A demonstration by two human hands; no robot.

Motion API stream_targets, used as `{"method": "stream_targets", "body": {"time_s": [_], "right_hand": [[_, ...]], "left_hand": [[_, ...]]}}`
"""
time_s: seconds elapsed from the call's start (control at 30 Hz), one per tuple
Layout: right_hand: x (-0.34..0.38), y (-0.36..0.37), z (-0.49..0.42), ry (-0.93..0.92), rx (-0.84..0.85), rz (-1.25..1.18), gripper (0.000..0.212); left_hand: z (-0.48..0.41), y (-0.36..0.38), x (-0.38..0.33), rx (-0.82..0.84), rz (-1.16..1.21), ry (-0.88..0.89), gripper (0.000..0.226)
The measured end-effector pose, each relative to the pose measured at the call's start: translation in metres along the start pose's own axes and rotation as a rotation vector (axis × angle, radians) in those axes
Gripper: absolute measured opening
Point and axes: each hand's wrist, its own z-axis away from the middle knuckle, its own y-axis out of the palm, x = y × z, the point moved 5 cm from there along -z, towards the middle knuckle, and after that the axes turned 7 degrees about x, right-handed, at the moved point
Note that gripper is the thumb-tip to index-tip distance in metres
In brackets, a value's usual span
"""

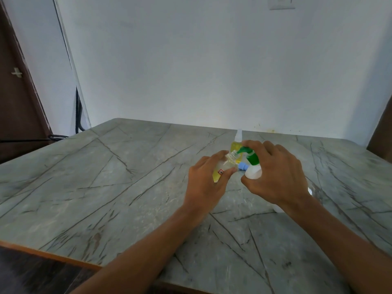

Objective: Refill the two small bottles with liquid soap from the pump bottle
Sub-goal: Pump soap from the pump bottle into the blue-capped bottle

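Small bottle (222, 166), red-edged label (220, 172) unreadable, green-topped pump bottle (253, 174)

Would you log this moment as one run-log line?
left hand: small open bottle | right hand: pump bottle | nozzle at mouth

held bottle (220, 171): small, clear, yellow liquid, uncapped, neck tilted toward 2 o'clock, gripped by left hand (206, 183)
pump bottle (253, 172): white, green pump head, at held bottle's 3 o'clock, nozzle at its mouth, gripped by right hand (275, 172)
far bottle (235, 146): yellow liquid, clear cap, upright, at held bottle's 1 o'clock
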Motion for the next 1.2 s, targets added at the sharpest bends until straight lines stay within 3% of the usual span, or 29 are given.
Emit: {"method": "stream_targets", "body": {"time_s": [0.33,1.2], "right_hand": [[0.0049,-0.0015,0.0016,0.006,0.028,0.073,0.103],[0.0001,0.0039,-0.0011,-0.024,0.028,0.012,0.083]], "left_hand": [[-0.0018,-0.0039,0.0013,-0.025,-0.001,-0.050,0.046],[0.0027,0.0015,-0.0016,0.000,0.033,0.046,0.046]]}}
